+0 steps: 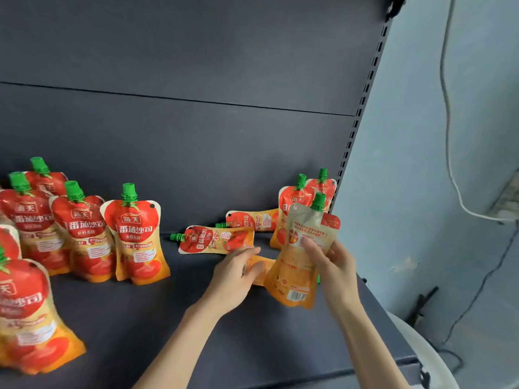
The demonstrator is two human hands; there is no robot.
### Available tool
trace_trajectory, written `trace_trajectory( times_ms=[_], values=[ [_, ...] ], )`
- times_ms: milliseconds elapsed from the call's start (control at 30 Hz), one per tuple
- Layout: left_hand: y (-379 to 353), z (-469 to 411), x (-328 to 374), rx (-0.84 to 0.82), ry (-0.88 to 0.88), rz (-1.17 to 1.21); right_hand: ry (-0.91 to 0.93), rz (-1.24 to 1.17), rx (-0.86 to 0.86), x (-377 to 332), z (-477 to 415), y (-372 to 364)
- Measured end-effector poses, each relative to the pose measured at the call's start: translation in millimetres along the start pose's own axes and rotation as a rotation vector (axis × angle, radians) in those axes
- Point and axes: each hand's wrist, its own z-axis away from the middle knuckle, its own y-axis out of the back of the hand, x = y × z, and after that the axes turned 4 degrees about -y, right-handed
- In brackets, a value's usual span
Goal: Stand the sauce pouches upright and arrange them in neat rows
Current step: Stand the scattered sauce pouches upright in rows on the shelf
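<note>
Dark grey shelf (140, 318), back panel behind it, slotted upright (362, 108) at the right edge.

Right hand (335, 266), right of centre: fingers wrapped round the upper body of the held pouch (297, 265). That pouch is upright and looks clear of the shelf, with its printed back to the camera and its green cap (318, 202) on top.

Left hand (236, 276), just left of it: thumb and fingers pinch the flat pouch (259, 266), an orange one lying on the shelf and largely hidden by the hand and the held pouch.

Not yet stood: near lying pouch (216, 239) at centre, cap pointing left, and rear lying pouch (252, 220) just behind it.

Already up: right rear pair (292, 209) by the upright, and left rows (137, 234) across the left of the frame, the nearest ones blurred.

Handling, as judged:
- The pouches are soft film with a paste fill, so the weight probably sinks to the bottom gusset.
- They are likely light, but floppy in the belly.
- The glossy skin may slip.
- The cap and spout neck are the only stiff parts. The best hold is there, or a pinch on the upper shoulders.
- Squeezing mid-body would probably bulge the base and tip the pouch.
- The gusset needs to be spread flat when the pouch is set down.
- Standing neighbours look easy to knock over.
</note>
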Motion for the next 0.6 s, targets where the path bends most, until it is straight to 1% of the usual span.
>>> trace_trajectory(
  times_ms=[67, 133, 233, 300, 400, 500, 600],
  values=[
    [-9.9, 5.9, 0.0, -0.039, 0.028, -0.249, -0.013, -0.011, 0.003, 1.1, 9.1, 15.4],
    [-13.6, 15.8, 6.1, -0.018, 0.028, -0.484, -0.031, -0.025, 0.011, 4.0, 18.5, 29.7],
    [-15.4, 34.6, 17.7, -0.026, 0.049, -0.651, -0.023, -0.02, 0.006, 10.1, 30.0, 44.5],
    [-15.9, 46.7, 26.4, -0.073, 0.089, -0.705, -0.003, 0.039, -0.048, 12.6, 36.4, 49.2],
    [-13.2, 61.8, 37.5, -0.11, 0.175, -0.701, -0.02, 0.074, -0.144, 21.1, 47.4, 52.1],
    [-6.6, 69.0, 46.3, -0.146, 0.297, -0.543, -0.038, 0.091, -0.186, 30.5, 56.3, 54.4],
    [-0.2, 71.2, 48.0, -0.168, 0.426, -0.348, -0.047, 0.109, -0.186, 36.2, 59.2, 55.6]
  ],
)
